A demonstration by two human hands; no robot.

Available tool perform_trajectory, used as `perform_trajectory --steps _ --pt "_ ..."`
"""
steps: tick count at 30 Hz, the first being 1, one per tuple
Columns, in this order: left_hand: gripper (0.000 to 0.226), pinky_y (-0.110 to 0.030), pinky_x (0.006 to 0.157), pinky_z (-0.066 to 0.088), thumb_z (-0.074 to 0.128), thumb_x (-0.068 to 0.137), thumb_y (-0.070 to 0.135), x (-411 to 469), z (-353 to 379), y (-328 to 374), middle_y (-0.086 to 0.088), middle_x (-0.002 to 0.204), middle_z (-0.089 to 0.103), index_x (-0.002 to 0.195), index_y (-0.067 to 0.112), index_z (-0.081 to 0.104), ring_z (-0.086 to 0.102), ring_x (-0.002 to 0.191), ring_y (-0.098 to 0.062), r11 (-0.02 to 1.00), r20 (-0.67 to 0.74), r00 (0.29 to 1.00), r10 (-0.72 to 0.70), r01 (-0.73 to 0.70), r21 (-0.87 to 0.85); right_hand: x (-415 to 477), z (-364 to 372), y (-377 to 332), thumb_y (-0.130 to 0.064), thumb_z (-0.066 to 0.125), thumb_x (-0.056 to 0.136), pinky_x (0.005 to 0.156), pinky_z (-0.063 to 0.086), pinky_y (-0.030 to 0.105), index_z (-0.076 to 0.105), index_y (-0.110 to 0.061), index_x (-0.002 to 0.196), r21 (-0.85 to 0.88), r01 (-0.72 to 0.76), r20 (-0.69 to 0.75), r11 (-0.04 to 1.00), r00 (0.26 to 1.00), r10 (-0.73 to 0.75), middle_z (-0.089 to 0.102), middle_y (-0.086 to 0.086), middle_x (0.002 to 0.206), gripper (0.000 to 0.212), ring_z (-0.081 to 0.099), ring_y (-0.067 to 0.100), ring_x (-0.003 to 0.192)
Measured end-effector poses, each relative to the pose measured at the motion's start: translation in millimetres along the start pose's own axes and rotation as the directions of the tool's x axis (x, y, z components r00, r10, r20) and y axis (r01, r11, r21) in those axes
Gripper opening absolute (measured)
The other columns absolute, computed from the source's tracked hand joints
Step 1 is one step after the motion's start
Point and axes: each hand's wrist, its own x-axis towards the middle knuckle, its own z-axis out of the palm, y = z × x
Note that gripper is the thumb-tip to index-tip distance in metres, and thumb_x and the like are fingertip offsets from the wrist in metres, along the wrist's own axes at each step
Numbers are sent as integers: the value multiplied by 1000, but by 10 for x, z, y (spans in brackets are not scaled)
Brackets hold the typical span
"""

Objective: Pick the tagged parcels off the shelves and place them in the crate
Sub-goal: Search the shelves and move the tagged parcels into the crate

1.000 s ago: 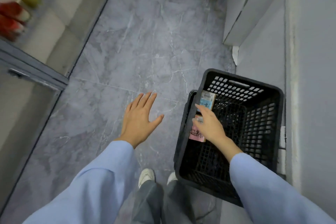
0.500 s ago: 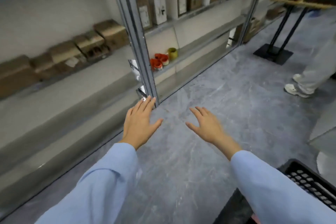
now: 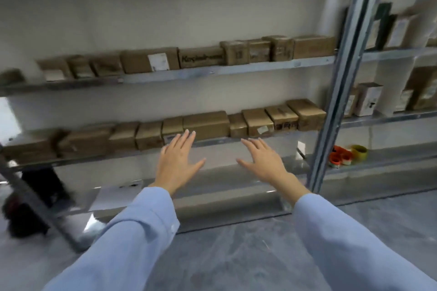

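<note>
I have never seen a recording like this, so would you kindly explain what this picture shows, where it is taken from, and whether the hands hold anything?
There is no machine here: a person wears a camera on the head, looking forward and down, so you see their own arms in light blue sleeves. The left hand and right hand are both open and hold nothing, raised before a metal shelf. Brown cardboard parcels stand in a row on it, and another row sits on the shelf above; some carry white labels. Lower right lie what look like orange and yellow tape rolls. The crate is out of view.
</note>
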Motion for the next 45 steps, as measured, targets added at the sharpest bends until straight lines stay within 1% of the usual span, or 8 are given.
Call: perform_trajectory --steps 5,9,14,23,29,34,39,45 --pt "77 -36 116 17 49 93 58 -176 -730 -1137 7 163 15 156 27 17 13 150 -14 985 -102 986 -135 144 94 679 34 -1290 -54 46 98 120 22 41 20 -26 156 13 165 -55 986 985 -164 27 1 160 70 13 24 151" --pt "77 -38 116 19 50 92 60 -314 -1174 -1838 6 162 19 155 27 20 17 149 -15 959 -180 956 -232 256 125 1057 89 -2120 -54 46 97 118 27 43 21 -26 155 30 288 -82 957 955 -284 30 2 158 70 19 24 149" --pt "78 -40 118 18 49 92 60 -517 -1546 -2534 5 163 17 156 27 18 15 149 -17 919 -239 917 -320 362 156 1440 213 -2991 -54 46 97 119 26 45 19 -26 156 67 408 -62 910 912 -405 26 2 161 71 14 24 151" --pt "77 -39 118 14 50 92 60 -545 -1814 -3564 6 162 20 155 27 21 15 149 -17 855 -311 845 -435 496 153 2139 584 -4198 -54 46 98 120 22 46 15 -28 157 125 531 -44 838 847 -530 19 0 163 71 7 22 152" --pt "77 -40 118 14 47 93 60 -11 -1860 -4259 6 163 15 155 28 17 13 150 -17 855 -319 842 -436 498 145 2940 730 -4718 -53 47 98 121 21 45 15 -27 157 115 561 -60 820 828 -558 18 1 164 72 6 21 152" --pt "77 -40 119 14 47 93 61 603 -1943 -4867 6 163 15 156 28 16 12 150 -17 870 -328 852 -407 471 144 3716 771 -5080 -53 49 97 118 28 46 17 -26 157 96 543 -96 834 839 -535 20 2 162 72 13 23 151" --pt "77 -39 119 11 48 93 61 1099 -1903 -5352 8 163 13 156 29 16 10 150 -15 886 -333 854 -399 453 101 4311 843 -5345 -49 51 97 117 28 42 21 -25 155 105 508 -170 855 856 -488 25 0 161 70 10 21 152" --pt "77 -37 119 12 49 93 59 1544 -1769 -5898 7 163 15 156 28 16 11 150 -15 924 -332 877 -348 380 36 4862 1000 -5616 -46 53 97 118 27 41 22 -26 155 66 471 -197 879 870 -452 27 1 160 69 11 22 151"
